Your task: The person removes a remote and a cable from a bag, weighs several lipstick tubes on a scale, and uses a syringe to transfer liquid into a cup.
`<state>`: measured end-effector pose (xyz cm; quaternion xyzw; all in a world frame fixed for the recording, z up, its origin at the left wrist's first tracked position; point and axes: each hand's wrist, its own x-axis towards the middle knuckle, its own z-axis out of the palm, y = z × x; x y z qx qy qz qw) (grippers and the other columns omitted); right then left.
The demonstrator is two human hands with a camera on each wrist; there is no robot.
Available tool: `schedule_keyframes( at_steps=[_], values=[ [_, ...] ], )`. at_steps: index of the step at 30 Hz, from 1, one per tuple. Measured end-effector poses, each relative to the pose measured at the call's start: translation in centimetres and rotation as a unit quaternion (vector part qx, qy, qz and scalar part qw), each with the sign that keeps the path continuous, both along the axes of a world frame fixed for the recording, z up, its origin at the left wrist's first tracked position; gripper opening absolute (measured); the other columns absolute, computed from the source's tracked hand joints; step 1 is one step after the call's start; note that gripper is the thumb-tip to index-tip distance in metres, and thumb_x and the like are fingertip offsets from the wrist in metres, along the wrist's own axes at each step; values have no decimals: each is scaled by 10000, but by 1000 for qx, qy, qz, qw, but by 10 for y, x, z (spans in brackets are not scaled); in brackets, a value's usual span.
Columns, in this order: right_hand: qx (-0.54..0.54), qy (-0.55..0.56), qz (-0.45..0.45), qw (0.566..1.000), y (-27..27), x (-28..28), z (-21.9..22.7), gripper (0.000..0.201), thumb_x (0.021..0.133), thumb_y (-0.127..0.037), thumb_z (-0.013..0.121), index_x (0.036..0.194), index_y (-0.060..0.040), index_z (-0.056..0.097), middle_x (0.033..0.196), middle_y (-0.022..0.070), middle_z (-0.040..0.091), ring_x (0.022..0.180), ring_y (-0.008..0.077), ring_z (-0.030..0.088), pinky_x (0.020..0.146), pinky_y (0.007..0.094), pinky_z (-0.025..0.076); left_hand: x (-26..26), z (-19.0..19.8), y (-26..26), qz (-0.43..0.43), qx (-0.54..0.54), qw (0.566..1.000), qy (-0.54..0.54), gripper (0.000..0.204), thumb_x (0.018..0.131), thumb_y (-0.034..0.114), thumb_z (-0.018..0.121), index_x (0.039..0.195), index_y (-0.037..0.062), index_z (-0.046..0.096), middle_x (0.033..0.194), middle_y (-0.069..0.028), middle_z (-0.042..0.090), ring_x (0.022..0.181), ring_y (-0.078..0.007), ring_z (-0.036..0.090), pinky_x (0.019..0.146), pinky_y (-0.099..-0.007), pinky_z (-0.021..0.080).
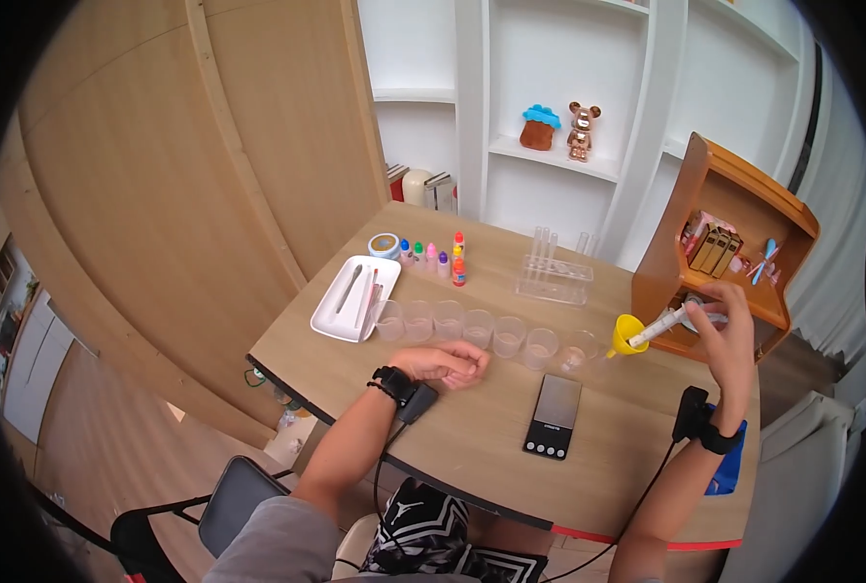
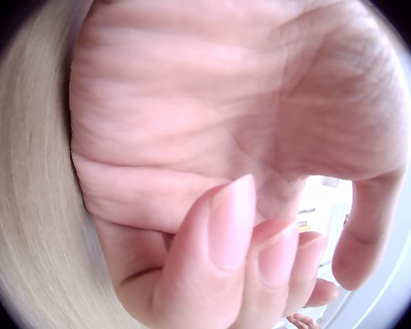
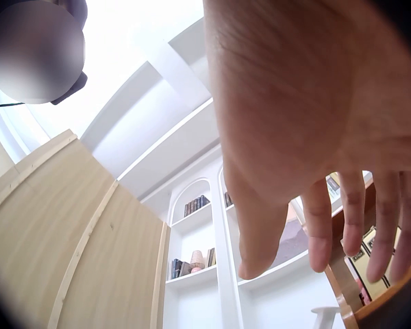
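My left hand (image 1: pixel 448 362) rests on its side on the table, fingers loosely curled around nothing, just in front of a row of clear plastic cups (image 1: pixel 417 321). Its bare palm fills the left wrist view. Over on the right, my right hand (image 1: pixel 729 340) is raised beside a white, syringe-like tube with markings (image 1: pixel 658 328), whose far end overlaps a yellow funnel (image 1: pixel 627 336). In the right wrist view the fingers (image 3: pixel 320 250) hang straight and the thumb stands apart. A white flared end (image 3: pixel 325 317) shows below the fingertips, with nothing between them.
A black digital scale (image 1: pixel 554 413) lies between my arms. Behind the cups stand small coloured bottles (image 1: pixel 431 257) and a clear test tube rack (image 1: pixel 555 287). A white tray (image 1: pixel 328 303) with thin tools is at left, a wooden cabinet (image 1: pixel 668 219) at right.
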<state>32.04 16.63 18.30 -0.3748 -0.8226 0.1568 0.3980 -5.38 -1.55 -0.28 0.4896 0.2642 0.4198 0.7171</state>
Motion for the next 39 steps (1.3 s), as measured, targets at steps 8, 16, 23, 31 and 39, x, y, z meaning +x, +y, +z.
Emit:
schedule_keyframes(
  at_steps=[8, 16, 23, 31, 39],
  values=[
    [84, 164, 112, 976, -39, 15, 30, 80, 944, -56, 656, 946, 21, 633, 991, 66, 616, 868, 142, 603, 761, 259, 485, 1, -5, 1, -5, 8, 1000, -3, 324, 986, 294, 662, 824, 63, 502, 667, 52, 386, 566, -44, 359, 499, -222, 247],
    [-266, 157, 248, 918, -49, 17, -47, 325, 971, -169, 661, 682, -46, 579, 590, 8, 553, 498, 76, 470, 466, 224, 324, 2, 2, 0, -6, 37, 999, -1, 293, 998, 278, 645, 844, 63, 518, 667, 57, 379, 571, -42, 358, 509, -217, 249],
    [-494, 210, 281, 795, -32, 20, -156, 431, 971, -211, 672, 628, -121, 427, 557, -47, 347, 459, 78, 296, 456, 274, 226, -4, 32, -26, 108, 126, 986, -35, 224, 989, 220, 648, 869, 68, 536, 657, 64, 384, 568, -39, 366, 506, -222, 264],
    [-518, 256, 254, 775, -23, 30, -173, 406, 982, -193, 653, 657, -131, 420, 571, -66, 282, 458, 69, 267, 448, 266, 192, -120, 53, -64, 608, 74, 679, 405, 192, 895, 227, 694, 891, 35, 695, 684, -84, 641, 627, -171, 611, 562, -304, 465],
    [-524, 225, 237, 786, -26, 28, -168, 363, 1014, -172, 623, 702, -125, 444, 585, -82, 319, 474, 42, 283, 441, 240, 188, -161, 25, -62, 502, -47, 501, 704, 249, 784, 248, 765, 859, 10, 768, 889, -235, 737, 867, -371, 734, 813, -444, 581]
  ],
)
